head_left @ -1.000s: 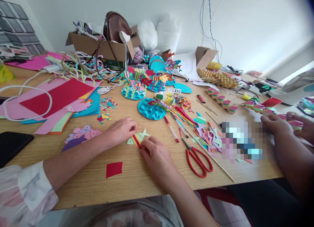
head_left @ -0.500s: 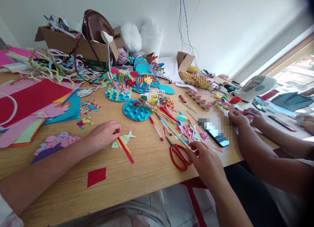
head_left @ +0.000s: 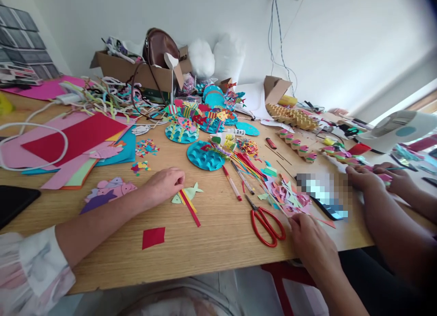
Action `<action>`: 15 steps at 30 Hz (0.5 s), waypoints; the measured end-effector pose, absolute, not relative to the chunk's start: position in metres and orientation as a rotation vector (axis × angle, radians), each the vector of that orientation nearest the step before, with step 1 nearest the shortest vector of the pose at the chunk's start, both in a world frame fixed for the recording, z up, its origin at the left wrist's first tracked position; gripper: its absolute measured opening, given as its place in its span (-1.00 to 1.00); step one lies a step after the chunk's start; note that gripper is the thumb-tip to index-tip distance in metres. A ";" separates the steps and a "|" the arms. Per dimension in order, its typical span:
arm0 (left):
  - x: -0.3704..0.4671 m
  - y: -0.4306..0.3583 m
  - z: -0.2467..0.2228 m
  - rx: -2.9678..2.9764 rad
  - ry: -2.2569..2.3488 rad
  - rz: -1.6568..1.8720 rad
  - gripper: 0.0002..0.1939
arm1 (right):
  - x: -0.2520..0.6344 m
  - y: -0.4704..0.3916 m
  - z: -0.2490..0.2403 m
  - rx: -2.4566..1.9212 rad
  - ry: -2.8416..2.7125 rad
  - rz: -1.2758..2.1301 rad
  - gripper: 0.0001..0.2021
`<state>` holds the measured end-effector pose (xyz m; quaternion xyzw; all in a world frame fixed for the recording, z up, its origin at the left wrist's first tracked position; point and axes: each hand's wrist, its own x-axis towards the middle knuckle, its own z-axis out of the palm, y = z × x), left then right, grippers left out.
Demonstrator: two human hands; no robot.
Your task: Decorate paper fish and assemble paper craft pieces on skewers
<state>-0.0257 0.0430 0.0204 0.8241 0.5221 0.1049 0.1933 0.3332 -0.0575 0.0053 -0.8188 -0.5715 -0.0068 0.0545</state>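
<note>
My left hand (head_left: 165, 185) is closed, its fingertips at the upper ends of a red paper strip (head_left: 191, 210) and a yellow paper strip (head_left: 189, 200). Both strips lie across a pale green paper fish (head_left: 196, 192). To the right, my right hand (head_left: 312, 236) pinches the end of a thin pale strip (head_left: 278, 204) that reaches back toward a bundle of coloured paper strips (head_left: 248, 165). Red-handled scissors (head_left: 268, 226) rest on the table just left of that hand. A red paper piece (head_left: 153, 238) lies nearer the front edge.
Purple and pink paper fish (head_left: 114, 188) are piled by my left forearm. Blue decorated discs (head_left: 205, 155), pens (head_left: 232, 183) and paper scraps (head_left: 287, 193) fill the middle. A phone (head_left: 324, 200) lies at right, beside another person's hands (head_left: 367, 179).
The view has swung left, so things appear shifted right. My right hand has drawn back toward the table edge with the pale strip. My left hand stays by the fish.
</note>
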 end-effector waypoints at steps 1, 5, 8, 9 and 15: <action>-0.026 0.043 0.021 2.313 1.464 0.293 -0.89 | 0.335 -0.059 0.007 -2.486 -1.696 -0.031 -0.77; -0.025 0.040 0.023 2.314 1.474 0.287 -0.89 | 0.340 -0.072 0.021 -2.431 -1.536 0.026 -0.78; -0.025 0.038 0.025 2.316 1.483 0.272 -0.88 | 0.332 -0.082 0.035 -2.202 -1.423 0.116 -0.75; -0.024 0.038 0.025 2.317 1.484 0.266 -0.88 | 0.326 -0.084 0.040 -2.099 -1.375 0.125 -0.74; -0.025 0.040 0.021 2.331 1.474 0.259 -0.87 | 0.281 -0.076 0.058 -1.486 -1.291 0.636 -0.78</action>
